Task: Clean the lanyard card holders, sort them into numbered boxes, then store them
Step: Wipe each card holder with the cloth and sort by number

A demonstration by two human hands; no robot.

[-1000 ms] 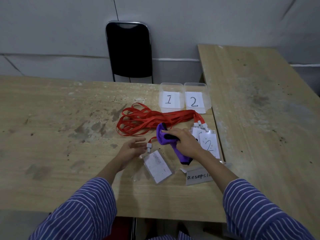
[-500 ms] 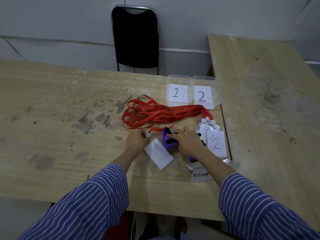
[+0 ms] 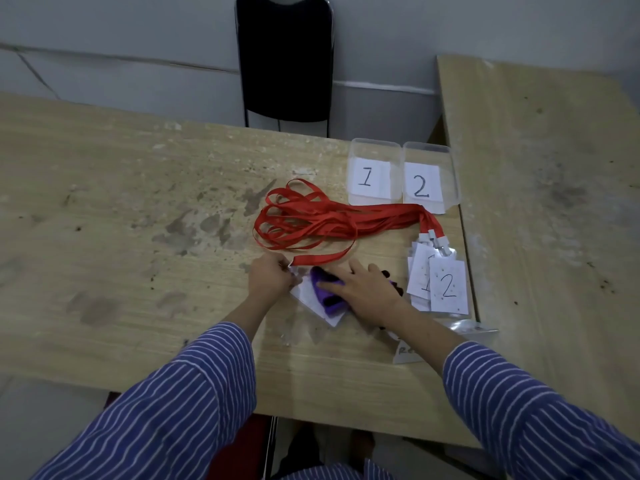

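- Purple cloth (image 3: 325, 294) is pressed flat onto a clear card holder (image 3: 313, 303) at the lower centre of the frame, so the cleaning step is judged to be in hand, with sorting not yet begun.
- The cloth is covered by the right hand (image 3: 369, 292), whose fingers are laid out fairly straight over it; nothing is seen to be gripped, only pushed down.
- The holder's upper-left end, where the clip meets the red strap, is pinched by the curled fingers of the left hand (image 3: 272, 280).
- The holder's long axis is seen to run from upper left to lower right, from the left hand towards the right wrist; a wipe along that line, away from the pinned end, is what the next stroke is judged to call for.
- The holder is touched by both hands, though the wiping surface lies under the right one.
- A bundle of red lanyards (image 3: 311, 220) is spread just above the hands, its straps led right to a stack of waiting card holders (image 3: 440, 282) marked 1 and 2, at centre right.
- Two clear boxes, box 1 (image 3: 370, 174) and box 2 (image 3: 427, 178), are stood side by side, touching, at the upper right of the worktop (image 3: 121, 220); no holders can be made out in them.
- A black chair (image 3: 284, 60) is set behind the worktop.
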